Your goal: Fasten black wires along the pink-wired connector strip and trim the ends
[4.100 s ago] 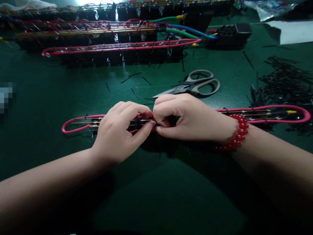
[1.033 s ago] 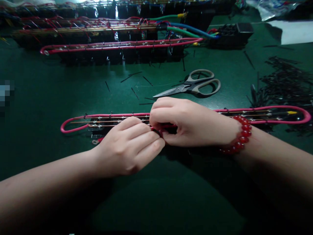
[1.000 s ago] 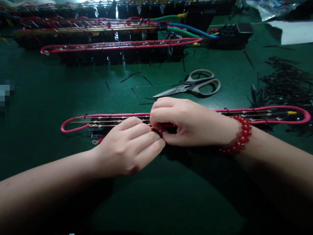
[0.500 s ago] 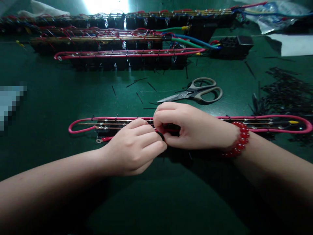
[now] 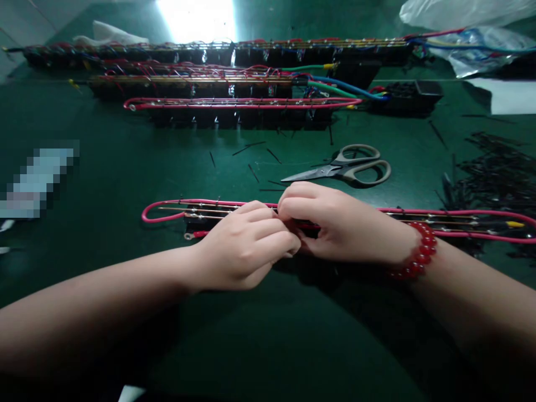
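A long dark strip assembly with brass-coloured rods (image 5: pixel 209 211) lies across the green table, edged by a thick red cable (image 5: pixel 456 212) that loops at both ends. A ring terminal (image 5: pixel 189 236) shows at its near left. Over the middle of the strip, my left hand (image 5: pixel 251 245) is closed, its fingertips curled under and hidden. Touching it, my right hand (image 5: pixel 343 223) has its fingers bent and thumb drawn in like a pinch. What either hand grips is hidden between them. Scissors (image 5: pixel 335 170) lie just beyond my right hand, handles to the right.
Finished-looking strips with red cables (image 5: pixel 247 103) stand in rows at the back. Many black cable ties (image 5: pixel 498 167) are piled at the right, with several loose ones near the scissors. A plastic bag (image 5: pixel 469 53) and white paper (image 5: pixel 511 95) lie at the far right.
The whole view has shifted, so the table's contents appear further right and most slightly lower. Both hands stay together over the strip, with only slight finger movement.
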{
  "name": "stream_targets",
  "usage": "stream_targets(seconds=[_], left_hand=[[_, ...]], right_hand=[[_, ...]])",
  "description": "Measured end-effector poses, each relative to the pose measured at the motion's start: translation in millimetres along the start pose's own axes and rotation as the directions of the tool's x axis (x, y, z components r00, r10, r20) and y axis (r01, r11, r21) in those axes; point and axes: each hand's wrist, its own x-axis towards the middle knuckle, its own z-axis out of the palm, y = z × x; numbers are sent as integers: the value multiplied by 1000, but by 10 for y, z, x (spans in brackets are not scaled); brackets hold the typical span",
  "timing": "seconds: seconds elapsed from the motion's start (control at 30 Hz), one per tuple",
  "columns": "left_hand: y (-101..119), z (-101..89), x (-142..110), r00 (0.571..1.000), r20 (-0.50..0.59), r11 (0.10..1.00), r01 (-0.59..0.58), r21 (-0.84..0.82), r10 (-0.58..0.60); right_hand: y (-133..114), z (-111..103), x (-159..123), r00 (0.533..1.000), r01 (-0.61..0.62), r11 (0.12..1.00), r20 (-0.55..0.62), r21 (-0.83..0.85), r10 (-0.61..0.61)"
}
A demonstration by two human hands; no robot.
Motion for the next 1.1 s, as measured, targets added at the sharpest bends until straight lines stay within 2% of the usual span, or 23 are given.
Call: stream_targets(seconds=[0.3,0.4,0.53,0.57,0.7,0.83,0.9,0.97,1.03,1.1], left_hand=[[-46,114,36,997,-60,986,-31,167,42],[-46,145,36,995,-89,984,-21,176,37],[-38,177,28,999,-50,988,14,151,-6],[-40,185,25,998,-47,989,39,143,-32],[-58,226,15,996,-89,990,11,142,1],[-51,267,12,995,-86,990,-38,138,50],[-44,279,15,995,-80,990,-41,137,52],[-40,282,21,996,-74,990,-41,135,51],[-40,281,27,997,-68,990,-37,136,46],[-38,275,31,997,-64,990,-25,142,34]], right_hand=[[46,43,-27,1000,-11,990,-15,-143,9],[19,66,-13,999,12,974,-29,-228,-19],[6,114,10,996,57,931,-44,-360,-78],[6,129,11,997,51,919,-41,-391,-72],[-49,190,-32,999,0,862,-44,-508,-26],[-117,146,-235,983,-148,777,-176,-612,48],[-58,8,-459,948,-287,702,-300,-652,109],[76,-212,-793,867,-474,587,-464,-656,181],[236,-461,-1227,737,-661,447,-632,-602,239],[362,-667,-1725,579,-810,308,-763,-499,287]])
